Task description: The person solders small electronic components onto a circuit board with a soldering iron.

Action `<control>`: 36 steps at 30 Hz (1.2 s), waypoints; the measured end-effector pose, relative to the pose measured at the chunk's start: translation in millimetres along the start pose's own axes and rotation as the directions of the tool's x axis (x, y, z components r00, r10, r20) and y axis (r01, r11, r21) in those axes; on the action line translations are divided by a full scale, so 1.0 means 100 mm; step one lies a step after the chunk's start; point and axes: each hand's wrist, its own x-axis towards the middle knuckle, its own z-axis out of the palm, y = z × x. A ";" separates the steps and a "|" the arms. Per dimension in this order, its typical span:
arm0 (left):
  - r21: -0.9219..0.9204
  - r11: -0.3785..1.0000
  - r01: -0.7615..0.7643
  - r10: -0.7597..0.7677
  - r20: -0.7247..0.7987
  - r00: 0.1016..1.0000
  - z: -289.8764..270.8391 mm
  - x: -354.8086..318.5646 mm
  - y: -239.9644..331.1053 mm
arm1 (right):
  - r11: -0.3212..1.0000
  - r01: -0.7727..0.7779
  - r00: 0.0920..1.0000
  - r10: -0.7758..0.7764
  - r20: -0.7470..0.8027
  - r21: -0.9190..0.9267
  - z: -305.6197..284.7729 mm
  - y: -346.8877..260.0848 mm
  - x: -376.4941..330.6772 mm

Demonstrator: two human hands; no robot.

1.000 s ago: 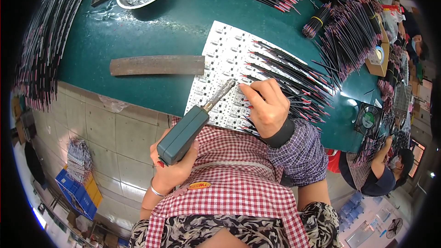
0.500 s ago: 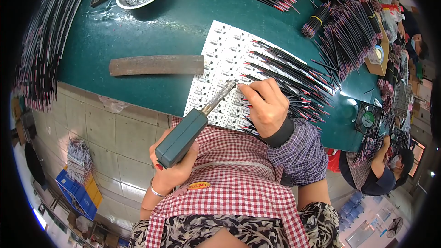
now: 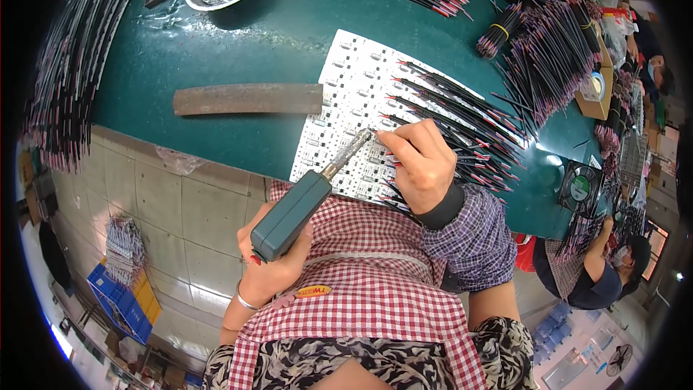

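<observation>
My left hand (image 3: 278,263) is wrapped round the dark green handle of a soldering iron (image 3: 292,215), its metal tip pointing up and right. That tip meets a white circuit board panel (image 3: 338,65) dotted with small dark parts. Right at the tip, my right hand (image 3: 424,166) pinches thumb and forefinger together on what looks like a wire, mostly hidden by the fingers. Rows of black wires with red ends (image 3: 451,119) lie across the panel's right half, some passing behind my right hand.
A flat brown metal bar (image 3: 249,100) rests against the panel's left edge. Beyond it stands a metal bowl (image 3: 216,7) of silvery scraps. Wired strips (image 3: 79,65) lie far left; bundled black wires (image 3: 552,72) fill the right. A co-worker (image 3: 595,267) sits at right.
The soldering iron and my left hand have shifted slightly right. My right hand stays pinched near the tip, barely moved.
</observation>
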 end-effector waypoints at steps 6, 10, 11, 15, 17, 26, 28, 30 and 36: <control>0.023 1.000 -0.012 0.012 -0.004 1.000 -0.01 0.00 0.01 | 1.000 0.016 1.000 -0.016 0.009 -0.018 0.00 0.00 0.00; 0.013 0.999 -0.030 0.030 -0.046 0.998 0.00 0.00 0.00 | 0.999 0.023 1.000 -0.023 0.008 -0.033 0.01 0.00 0.00; 0.012 0.999 -0.031 0.031 -0.045 0.999 0.00 0.00 0.00 | 0.999 0.022 1.000 -0.022 0.007 -0.035 0.00 0.00 -0.01; 0.045 0.997 -0.069 0.070 -0.024 0.997 0.01 0.03 0.00 | 1.000 -0.003 1.000 0.003 0.016 -0.013 0.01 0.00 -0.02; 0.043 0.995 -0.085 0.087 -0.031 0.996 0.03 0.05 -0.01 | 0.999 0.008 1.000 -0.008 -0.001 -0.035 0.01 0.00 -0.01; 0.093 0.993 -0.072 0.072 0.005 0.997 0.04 0.04 -0.04 | 1.000 -0.019 0.999 0.019 0.028 -0.002 0.02 0.00 -0.05; 0.041 0.998 -0.054 0.055 -0.021 0.998 0.04 0.03 -0.05 | 1.000 -0.017 0.999 0.017 0.030 0.001 0.02 0.00 -0.04; 0.010 0.999 -0.034 0.035 -0.041 0.999 0.04 -0.02 -0.10 | 1.000 -0.018 0.999 0.018 0.029 0.002 0.01 0.00 -0.03; 0.038 0.997 -0.062 0.063 -0.040 0.997 0.00 0.00 -0.03 | 0.999 -0.018 1.000 0.018 0.012 0.027 0.02 0.03 -0.03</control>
